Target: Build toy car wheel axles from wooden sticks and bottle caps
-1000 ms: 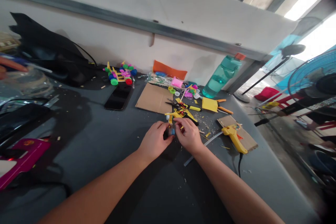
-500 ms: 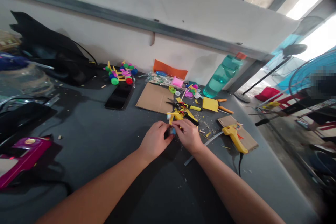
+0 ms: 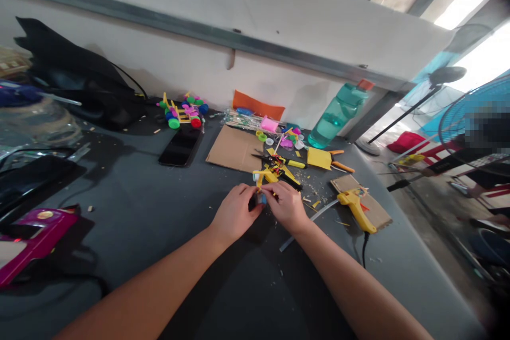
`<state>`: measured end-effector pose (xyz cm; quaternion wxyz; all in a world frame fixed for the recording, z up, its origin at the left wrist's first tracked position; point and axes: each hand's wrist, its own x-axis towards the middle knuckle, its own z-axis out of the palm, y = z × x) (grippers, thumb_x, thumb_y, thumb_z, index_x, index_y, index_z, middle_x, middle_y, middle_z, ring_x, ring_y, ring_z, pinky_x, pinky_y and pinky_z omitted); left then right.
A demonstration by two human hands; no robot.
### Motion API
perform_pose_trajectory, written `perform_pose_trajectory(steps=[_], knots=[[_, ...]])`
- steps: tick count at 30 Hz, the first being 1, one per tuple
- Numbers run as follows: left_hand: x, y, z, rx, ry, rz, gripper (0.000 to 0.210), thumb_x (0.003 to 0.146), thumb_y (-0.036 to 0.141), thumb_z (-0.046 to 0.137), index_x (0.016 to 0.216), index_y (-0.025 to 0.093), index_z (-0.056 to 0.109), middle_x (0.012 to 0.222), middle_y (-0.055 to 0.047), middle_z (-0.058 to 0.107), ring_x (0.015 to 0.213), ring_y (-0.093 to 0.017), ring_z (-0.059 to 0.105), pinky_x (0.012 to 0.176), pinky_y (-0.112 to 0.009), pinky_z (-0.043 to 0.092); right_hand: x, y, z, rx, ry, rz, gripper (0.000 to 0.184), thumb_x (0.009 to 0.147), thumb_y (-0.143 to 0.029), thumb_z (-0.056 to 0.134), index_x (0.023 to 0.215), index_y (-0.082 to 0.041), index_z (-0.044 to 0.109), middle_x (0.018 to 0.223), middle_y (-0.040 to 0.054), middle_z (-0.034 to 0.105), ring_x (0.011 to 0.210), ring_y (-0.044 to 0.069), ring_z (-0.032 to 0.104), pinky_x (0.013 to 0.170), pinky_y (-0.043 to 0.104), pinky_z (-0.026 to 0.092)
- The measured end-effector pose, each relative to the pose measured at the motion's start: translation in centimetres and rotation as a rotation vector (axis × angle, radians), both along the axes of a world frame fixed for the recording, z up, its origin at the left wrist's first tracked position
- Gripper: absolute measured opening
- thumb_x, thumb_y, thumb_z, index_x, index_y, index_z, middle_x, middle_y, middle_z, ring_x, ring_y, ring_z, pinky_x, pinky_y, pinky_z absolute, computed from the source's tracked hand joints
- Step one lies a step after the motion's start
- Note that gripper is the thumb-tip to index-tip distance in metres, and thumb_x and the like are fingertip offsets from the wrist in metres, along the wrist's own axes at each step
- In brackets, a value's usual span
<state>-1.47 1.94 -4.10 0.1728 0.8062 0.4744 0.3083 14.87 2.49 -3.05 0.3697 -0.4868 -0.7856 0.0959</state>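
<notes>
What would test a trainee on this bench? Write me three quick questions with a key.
1. True or false: the smartphone lies left of the yellow glue gun.
2. The cap on the teal water bottle is: A white; B orange-red; C black.
3. Fill in: near the left hand's thumb tip, beside the right hand, shows a small ____ part.

Key: 1 true; 2 B; 3 blue.
</notes>
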Motion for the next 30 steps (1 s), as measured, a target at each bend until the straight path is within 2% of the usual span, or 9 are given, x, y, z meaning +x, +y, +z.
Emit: perform_pose_trajectory(steps=[15,19,23,27,30], knots=[[0.0,0.0,0.1,-0.011,-0.022,-0.003,0.025,0.08,0.024,0.059,0.105,0.02,0.056,0.092,-0.005,0.058,0.09,-0.021,0.056,0.084,-0.037,0.047,-0.1,-0.1,0.0,0.018,-0.021,-0.002,0.014,0.086,-0.018,0.051,0.088,-0.021,0.065,0.081,0.0048,0.067,0.076,0.017,0.061,0.07,0.029,0.049],[0.0,0.1,-0.1,-0.007,-0.025,-0.002,0.026,0.079,0.024,0.06,0.105,0.02,0.055,0.092,-0.005,0.058,0.091,-0.021,0.056,0.084,-0.037,0.047,0.0,-0.1,-0.1,0.027,-0.035,-0.021,0.016,0.084,-0.018,0.052,0.096,-0.021,0.063,0.081,0.0046,0.066,0.075,0.017,0.061,0.07,0.028,0.05],[0.0,0.0,-0.1,-0.002,-0.038,0.0,0.029,0.077,0.024,0.062,0.105,0.02,0.055,0.093,-0.005,0.058,0.092,-0.021,0.056,0.085,-0.037,0.047,0.1,-0.2,0.1,0.051,-0.037,-0.034,0.028,0.082,-0.017,0.052,0.109,-0.02,0.058,0.084,0.0041,0.066,0.079,0.017,0.061,0.074,0.029,0.05],[-0.1,-0.2,0.2,-0.034,-0.06,0.016,0.034,0.076,0.026,0.063,0.108,0.021,0.054,0.094,-0.005,0.059,0.092,-0.021,0.056,0.084,-0.037,0.047,0.2,-0.5,1.4,0.091,0.007,-0.096,0.033,0.081,-0.018,0.052,0.114,-0.02,0.053,0.084,0.0033,0.066,0.074,0.016,0.06,0.067,0.027,0.05],[-0.2,-0.3,0.4,-0.064,-0.084,0.009,0.039,0.076,0.029,0.063,0.112,0.022,0.052,0.093,-0.004,0.059,0.092,-0.021,0.056,0.084,-0.038,0.047,0.6,-0.9,3.5,0.138,0.143,-0.207,0.031,0.082,-0.021,0.052,0.113,-0.021,0.051,0.083,0.0027,0.064,0.062,0.012,0.056,0.058,0.025,0.048]])
